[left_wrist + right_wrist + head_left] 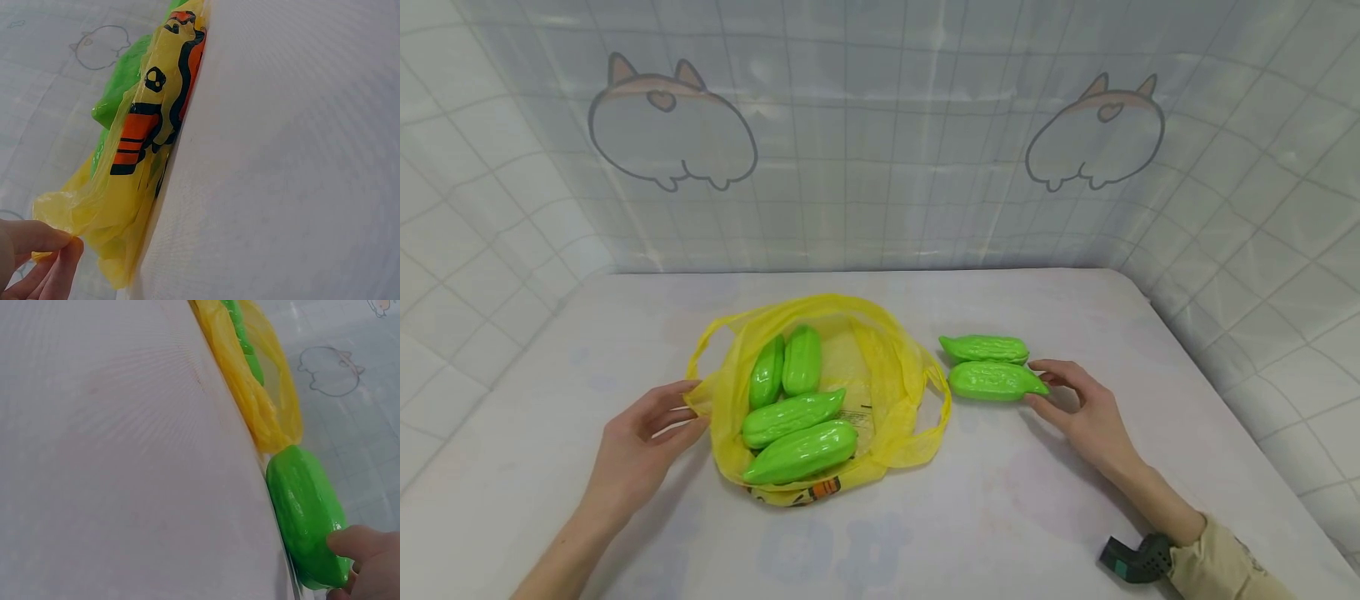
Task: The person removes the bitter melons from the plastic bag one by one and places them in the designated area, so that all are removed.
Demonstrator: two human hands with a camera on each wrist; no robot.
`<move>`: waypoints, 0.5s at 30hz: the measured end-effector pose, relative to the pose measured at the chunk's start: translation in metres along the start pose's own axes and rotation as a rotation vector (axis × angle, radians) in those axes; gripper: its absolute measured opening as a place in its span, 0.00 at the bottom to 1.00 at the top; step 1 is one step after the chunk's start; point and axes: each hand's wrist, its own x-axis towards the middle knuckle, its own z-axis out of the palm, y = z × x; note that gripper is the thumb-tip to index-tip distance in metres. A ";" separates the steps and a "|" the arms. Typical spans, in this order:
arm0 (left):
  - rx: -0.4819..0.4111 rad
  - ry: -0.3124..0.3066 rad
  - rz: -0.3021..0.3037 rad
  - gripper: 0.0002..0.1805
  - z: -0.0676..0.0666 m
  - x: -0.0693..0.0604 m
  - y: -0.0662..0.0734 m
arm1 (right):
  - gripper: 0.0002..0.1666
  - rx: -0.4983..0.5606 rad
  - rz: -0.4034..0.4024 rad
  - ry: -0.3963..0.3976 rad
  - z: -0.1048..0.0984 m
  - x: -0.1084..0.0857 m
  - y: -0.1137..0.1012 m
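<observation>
A yellow plastic bag [880, 333] lies with its mouth open, several glossy green bitter melons [803, 358] inside it. My left hand [643, 442] pinches the bag's left edge between thumb and fingers; the left wrist view shows this pinch on the thin yellow film [62, 209]. To the right of the bag, two more bitter melons lie side by side. On the nearer bitter melon [992, 380], the thumb and fingers of my right hand [1086, 412] grip the pointed right end. The farther bitter melon [988, 348] lies just behind it.
The bag's right handle loop [936, 408] spreads on the white table [925, 533] near the two loose bitter melons. A tiled-pattern curtain [880, 142] stands behind the table and at both sides. A black device [1138, 558] sits by the right sleeve.
</observation>
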 end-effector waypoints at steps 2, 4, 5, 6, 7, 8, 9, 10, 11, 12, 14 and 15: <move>-0.003 0.001 0.007 0.27 0.000 0.000 0.000 | 0.30 0.000 0.000 0.007 0.000 -0.001 0.005; -0.010 -0.001 0.014 0.27 0.000 0.000 0.000 | 0.31 -0.001 -0.005 0.014 0.001 -0.001 0.010; -0.013 -0.001 0.018 0.27 0.000 0.000 0.000 | 0.31 0.002 -0.008 0.019 0.000 -0.001 0.012; -0.016 -0.002 0.020 0.27 0.000 -0.001 0.000 | 0.31 0.003 -0.017 0.024 0.001 -0.002 0.013; -0.022 -0.004 0.021 0.27 0.000 -0.001 0.000 | 0.31 0.002 -0.022 0.029 0.001 -0.002 0.014; -0.024 -0.005 0.020 0.28 0.000 -0.001 0.000 | 0.30 0.000 -0.027 0.035 0.001 -0.002 0.014; -0.023 -0.007 0.017 0.28 0.000 -0.001 -0.001 | 0.30 -0.004 -0.034 0.042 0.001 -0.002 0.014; -0.021 -0.007 0.012 0.28 -0.001 -0.001 0.000 | 0.30 -0.006 -0.041 0.051 0.001 -0.002 0.014; -0.017 -0.009 0.006 0.28 -0.001 -0.001 0.000 | 0.30 -0.012 -0.052 0.063 0.002 -0.002 0.014; -0.016 -0.011 -0.001 0.28 -0.001 -0.001 0.000 | 0.30 -0.015 -0.068 0.080 0.002 -0.002 0.013; -0.013 -0.011 -0.009 0.28 -0.001 -0.001 0.000 | 0.31 -0.010 -0.098 0.118 0.003 -0.002 0.010; -0.014 -0.011 -0.012 0.28 -0.001 -0.001 0.000 | 0.31 -0.007 -0.119 0.138 0.003 -0.001 0.009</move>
